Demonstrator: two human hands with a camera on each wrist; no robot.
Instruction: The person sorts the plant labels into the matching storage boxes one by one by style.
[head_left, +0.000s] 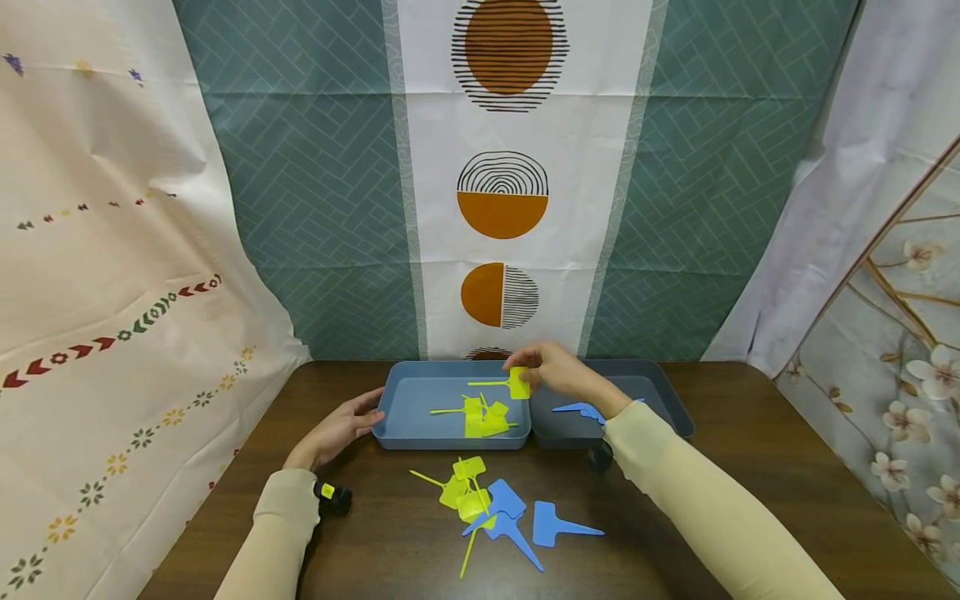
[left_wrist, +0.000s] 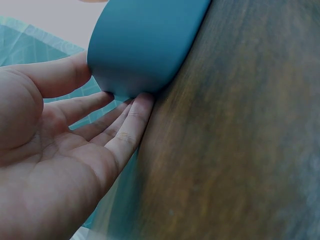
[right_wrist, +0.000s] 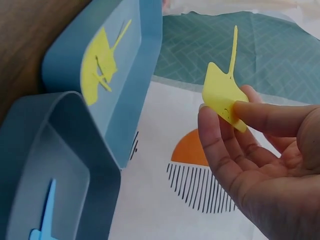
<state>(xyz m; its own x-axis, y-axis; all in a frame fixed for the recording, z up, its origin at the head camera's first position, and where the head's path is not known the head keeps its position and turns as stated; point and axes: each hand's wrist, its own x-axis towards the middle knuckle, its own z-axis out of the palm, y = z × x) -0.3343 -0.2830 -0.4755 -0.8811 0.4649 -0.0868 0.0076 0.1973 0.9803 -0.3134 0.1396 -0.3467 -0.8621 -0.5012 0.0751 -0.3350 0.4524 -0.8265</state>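
Note:
My right hand (head_left: pixel 553 371) pinches a yellow plant label (right_wrist: pixel 220 95) by its flat head between thumb and fingers. It is raised above the right part of the blue-grey tray (head_left: pixel 412 372), the label's stem pointing left. Inside that tray lies a small pile of yellow plant labels (head_left: pixel 486 421). My left hand (head_left: pixel 341 429) is at the tray's left end; in the left wrist view, the thumb and rather straight fingers (left_wrist: pixel 131 125) touch its outer wall. A darker grey tray (head_left: pixel 660 392) stands alongside, with blue plant labels (head_left: pixel 581 408) in it, partly hidden by my right forearm.
On the brown table (head_left: pixel 375 533), in front of the trays, yellow plant labels (head_left: pixel 453 492) overlap blue ones (head_left: pixel 507 497). Another blue plant label (head_left: pixel 546 525) lies to their right. A patterned cloth (head_left: pixel 315 167) hangs right behind the trays.

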